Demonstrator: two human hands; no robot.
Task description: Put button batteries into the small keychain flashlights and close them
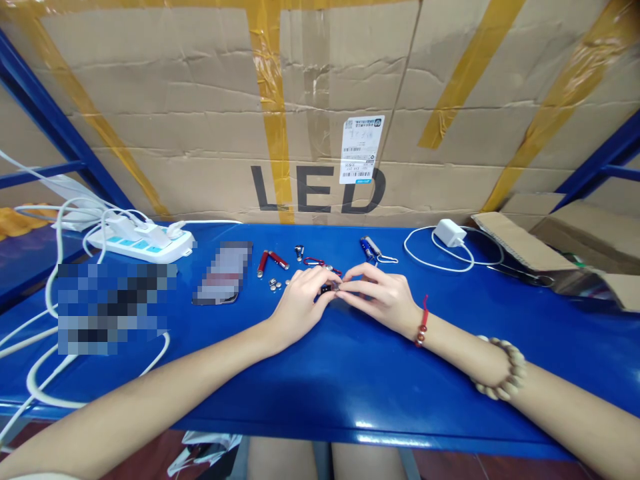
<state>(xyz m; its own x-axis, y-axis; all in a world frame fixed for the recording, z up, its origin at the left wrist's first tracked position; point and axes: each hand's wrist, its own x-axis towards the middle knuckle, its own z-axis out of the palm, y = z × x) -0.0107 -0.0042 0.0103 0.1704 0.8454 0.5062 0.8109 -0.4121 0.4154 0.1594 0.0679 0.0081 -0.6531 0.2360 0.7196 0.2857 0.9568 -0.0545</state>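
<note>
Over the middle of the blue table [340, 387], my left hand [300, 303] and my right hand [385, 297] meet at their fingertips. Both pinch a small black piece with a silvery end [326, 289], mostly covered by the fingers. Just beyond the hands lies a red carabiner clip [314, 261], partly hidden. Left of it are two red metal tubes [270, 260], a small black-and-silver part [299, 252] and several button cells [275, 285]. Behind my right hand rest a blue mini flashlight [367, 249] and a silver carabiner clip [388, 259].
A phone [223, 273] and a white power strip [145, 243] with tangled cables occupy the left. At the right are a white charger [450, 233] with its cord and an open cardboard box [525, 250]. A large taped carton [210, 120] stands behind.
</note>
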